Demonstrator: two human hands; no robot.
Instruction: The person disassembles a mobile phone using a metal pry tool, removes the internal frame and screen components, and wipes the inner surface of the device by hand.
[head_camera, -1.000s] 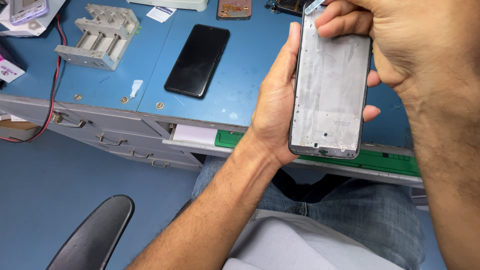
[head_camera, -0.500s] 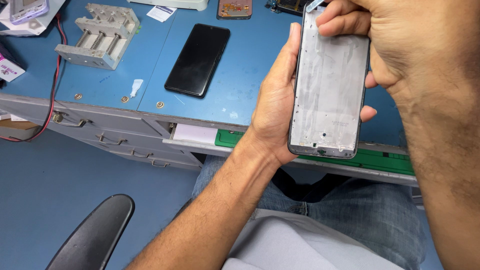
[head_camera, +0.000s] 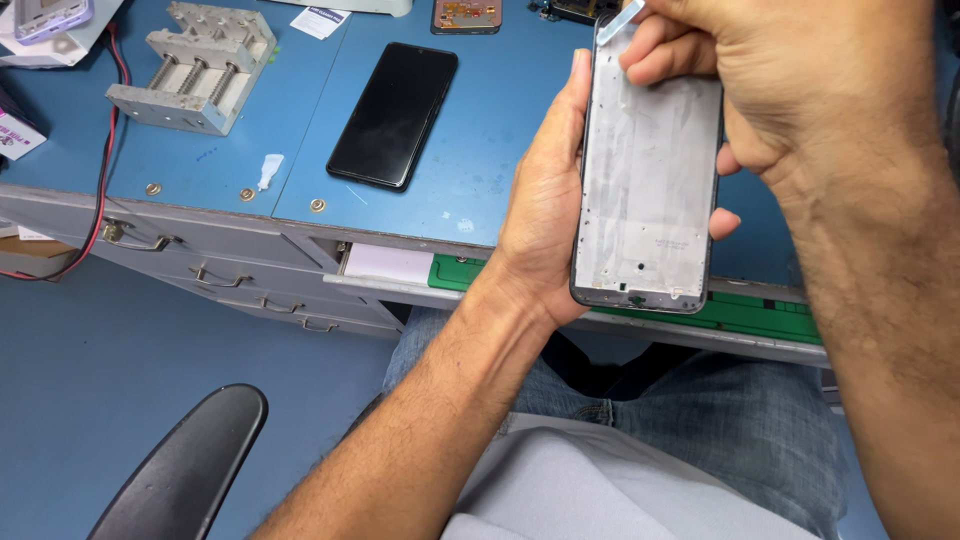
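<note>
My left hand (head_camera: 545, 215) grips a bare phone frame (head_camera: 645, 190), silver-grey inside with a dark rim, held upright over the desk edge. My right hand (head_camera: 800, 85) is closed at the frame's top end, its fingertips pinching a small pale strip of film (head_camera: 620, 20) that sticks up from the top corner. A black phone screen (head_camera: 393, 115) lies flat on the blue desk (head_camera: 290, 150) to the left of my left hand.
A grey metal clamp jig (head_camera: 195, 65) stands at the desk's back left beside a red cable (head_camera: 105, 150). A green mat (head_camera: 770, 312) lies in an open drawer below the frame. Grey drawers (head_camera: 220, 280) and a black chair arm (head_camera: 180, 470) are lower left.
The frame and both hands have shifted very slightly; the grip on the frame and the pinch at its top are the same.
</note>
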